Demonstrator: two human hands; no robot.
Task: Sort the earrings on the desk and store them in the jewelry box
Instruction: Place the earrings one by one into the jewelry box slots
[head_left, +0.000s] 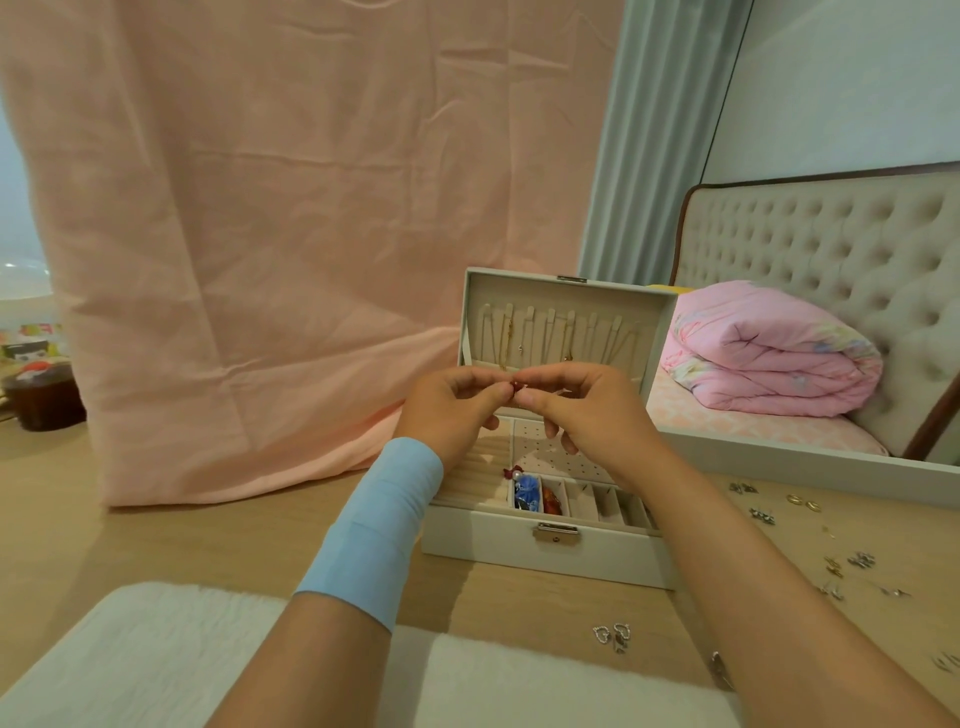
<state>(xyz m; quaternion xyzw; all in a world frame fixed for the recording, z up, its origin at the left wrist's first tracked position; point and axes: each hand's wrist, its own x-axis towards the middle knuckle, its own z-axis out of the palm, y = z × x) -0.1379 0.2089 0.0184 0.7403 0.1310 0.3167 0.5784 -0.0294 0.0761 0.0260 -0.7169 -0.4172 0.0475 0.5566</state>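
A white jewelry box (550, 551) stands open on the wooden desk, its raised lid (566, 317) hung with thin chains. Above its tray, my left hand (452, 410) and my right hand (576, 410) meet fingertip to fingertip and pinch a tiny red earring (516, 385) between them. Blue and red pieces (535, 493) lie in the box's front compartments. Several small silver and gold earrings (810, 535) are scattered on the desk to the right. A pair of heart-shaped earrings (612, 635) lies near the front edge.
A pink cloth (291, 249) hangs behind the desk at left. A white fluffy pad (156, 660) covers the near edge. A mirror (810, 332) at right reflects a bed and a pink quilt. A dark pot (41, 400) sits far left.
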